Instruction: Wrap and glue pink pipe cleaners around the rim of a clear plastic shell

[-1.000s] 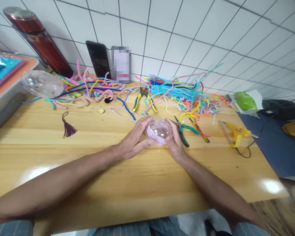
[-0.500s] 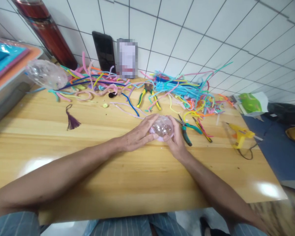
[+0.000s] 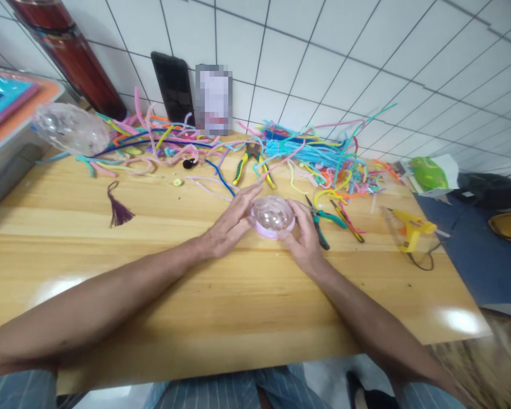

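A clear, shiny plastic dome with a lilac fuzzy band round its base rests on the wooden table in front of me. My left hand lies along its left side, fingers stretched out and the thumb tip close to the rim; whether it touches is hard to tell. On the other side, my right hand curves round the dome's edge with its thumb at the front. Just right of that hand are green-handled pliers. Yellow-and-green handled pliers lie behind the dome.
Colourful pipe cleaners are heaped along the wall, with two phones leaning there, one a black phone. A purple tassel lies left, a yellow glue gun right. A clear plastic piece and red flask stand back left.
My left hand has loosened from the top of the dome and drawn to its left side. More of the dome and its lilac band shows. The view has shifted slightly.
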A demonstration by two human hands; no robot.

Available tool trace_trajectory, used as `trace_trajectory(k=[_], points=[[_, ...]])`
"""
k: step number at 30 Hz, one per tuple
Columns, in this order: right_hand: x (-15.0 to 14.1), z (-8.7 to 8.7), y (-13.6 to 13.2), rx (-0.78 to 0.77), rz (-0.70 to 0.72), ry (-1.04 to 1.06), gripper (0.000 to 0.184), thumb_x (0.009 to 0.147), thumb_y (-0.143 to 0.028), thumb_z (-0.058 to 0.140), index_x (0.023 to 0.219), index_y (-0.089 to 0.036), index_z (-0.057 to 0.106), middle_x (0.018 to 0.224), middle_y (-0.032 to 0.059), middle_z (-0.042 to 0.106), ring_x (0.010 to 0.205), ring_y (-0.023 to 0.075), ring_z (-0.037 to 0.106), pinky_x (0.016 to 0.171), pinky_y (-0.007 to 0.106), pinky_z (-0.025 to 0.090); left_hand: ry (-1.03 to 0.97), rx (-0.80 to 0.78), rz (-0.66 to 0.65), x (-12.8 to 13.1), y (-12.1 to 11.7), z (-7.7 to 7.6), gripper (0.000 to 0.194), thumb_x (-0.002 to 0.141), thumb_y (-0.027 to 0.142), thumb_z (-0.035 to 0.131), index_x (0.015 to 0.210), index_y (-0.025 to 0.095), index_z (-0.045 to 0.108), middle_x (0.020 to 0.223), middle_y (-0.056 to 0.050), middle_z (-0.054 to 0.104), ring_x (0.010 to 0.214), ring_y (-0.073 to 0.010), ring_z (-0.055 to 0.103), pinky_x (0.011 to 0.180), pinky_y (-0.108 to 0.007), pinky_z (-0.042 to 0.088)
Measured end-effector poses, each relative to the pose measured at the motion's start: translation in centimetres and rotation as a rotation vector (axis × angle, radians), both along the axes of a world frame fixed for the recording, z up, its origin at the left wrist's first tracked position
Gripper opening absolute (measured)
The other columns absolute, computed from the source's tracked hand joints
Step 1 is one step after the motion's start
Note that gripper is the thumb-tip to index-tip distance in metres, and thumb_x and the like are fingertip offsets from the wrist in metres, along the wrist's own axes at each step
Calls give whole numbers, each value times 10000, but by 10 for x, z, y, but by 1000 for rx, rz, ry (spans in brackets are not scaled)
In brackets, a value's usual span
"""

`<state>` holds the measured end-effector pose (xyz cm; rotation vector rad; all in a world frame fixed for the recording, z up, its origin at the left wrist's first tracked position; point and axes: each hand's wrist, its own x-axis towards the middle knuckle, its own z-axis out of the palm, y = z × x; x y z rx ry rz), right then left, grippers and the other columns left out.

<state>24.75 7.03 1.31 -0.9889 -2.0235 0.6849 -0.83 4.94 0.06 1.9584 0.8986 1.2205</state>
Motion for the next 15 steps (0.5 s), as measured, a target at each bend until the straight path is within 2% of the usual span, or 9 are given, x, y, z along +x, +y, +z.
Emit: trace_trajectory(k=[2,5,8,11,15], points=[[-2,0,-2,59,-34,-34,789,968,-712,664,1589,-240,543,1518,188,619,1475,395,548,1252,623,445,20,42,31,3,-1,2,670,1136,485,478,1747,330,254,1811,-134,285,1694,-353,255,1390,-635,250],[-2,2,-4,51,-24,-23,734,1017,-713,571,1591,-256,549,1498,176,627,1443,383,572,1217,614,479,100,70,0,6,-2,3,775,1100,510,571,1754,277,226,1770,-185,344,1677,-372,287,1378,-646,272],[-1,2,-1,-36,16,42,634,1082,-653,478,1587,-278,560,1557,137,625,1490,353,553,1262,586,446,125,36,-21,5,1,4,770,1103,499,570,1752,258,231,1745,-191,383,1651,-365,342,1376,-615,294],[-2,-1,3,-161,58,99,625,1079,-646,507,1586,-285,558,1625,109,598,1527,337,538,1305,560,413,133,-3,-38,1,3,5,741,1114,481,547,1750,263,236,1741,-179,392,1636,-356,371,1369,-594,321],[-4,-6,2,-190,76,120,666,1055,-660,558,1592,-268,534,1626,134,589,1511,341,555,1293,577,434,155,67,24,1,0,7,688,1138,436,482,1749,244,233,1770,-195,333,1680,-357,277,1379,-622,272]])
